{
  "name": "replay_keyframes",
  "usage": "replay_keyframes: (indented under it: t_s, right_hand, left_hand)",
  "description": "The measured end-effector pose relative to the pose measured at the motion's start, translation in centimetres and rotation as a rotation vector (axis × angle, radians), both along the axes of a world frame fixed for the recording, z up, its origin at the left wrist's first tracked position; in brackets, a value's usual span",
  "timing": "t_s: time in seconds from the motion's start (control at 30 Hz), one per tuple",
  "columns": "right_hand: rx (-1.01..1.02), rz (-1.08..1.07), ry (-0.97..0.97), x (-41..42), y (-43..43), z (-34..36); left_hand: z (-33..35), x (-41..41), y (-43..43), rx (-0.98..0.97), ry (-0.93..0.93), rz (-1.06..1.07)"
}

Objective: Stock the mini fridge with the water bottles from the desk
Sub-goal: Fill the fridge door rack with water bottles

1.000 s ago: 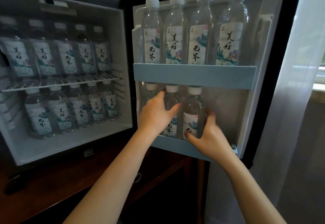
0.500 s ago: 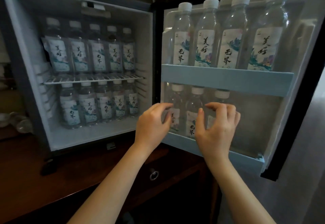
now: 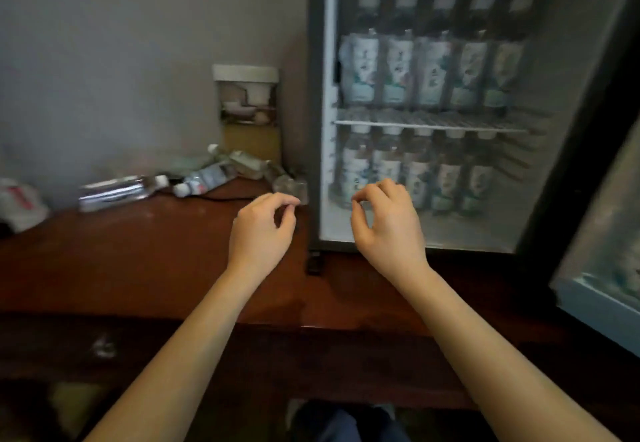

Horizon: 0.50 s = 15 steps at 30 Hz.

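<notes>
On the glossy wooden desk (image 3: 138, 261) — clear cylindrical water bottles (image 3: 207, 178); lying flat.

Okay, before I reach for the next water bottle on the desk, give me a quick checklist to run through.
1. Left hand free: ok, it holds nothing.
2. Right hand free: ok, it holds nothing.
3. Clear plastic water bottles on the brown wooden desk: ok, several lie on their sides near the wall.
4. Black mini fridge open: ok, its door is swung out at the right.
5. Free space inside: cannot tell; the front rows above and below the white wire shelf look full.
6. Room in the pale blue door shelf: cannot tell, blurred and mostly out of frame.
</notes>
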State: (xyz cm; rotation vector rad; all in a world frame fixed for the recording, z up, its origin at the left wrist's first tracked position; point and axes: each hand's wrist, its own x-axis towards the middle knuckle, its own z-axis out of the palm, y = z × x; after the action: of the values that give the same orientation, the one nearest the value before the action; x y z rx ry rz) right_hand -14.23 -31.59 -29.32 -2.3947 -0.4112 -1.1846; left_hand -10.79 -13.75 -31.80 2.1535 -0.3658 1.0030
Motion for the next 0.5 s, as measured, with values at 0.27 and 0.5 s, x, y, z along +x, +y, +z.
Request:
replay_keyframes:
  t_s: [0.27, 0.5]
  right_hand:
    - [-0.157, 0.372, 0.265, 9.5, 13.1, -2.9]
    - [-0.212, 0.408, 0.539, 21.1, 23.1, -3.9]
  left_hand:
    - [-3.2, 4.1, 15.3, 0.078, 0.274, 0.369]
    - [-4.4, 12.6, 25.1, 0.235, 0.558, 0.559]
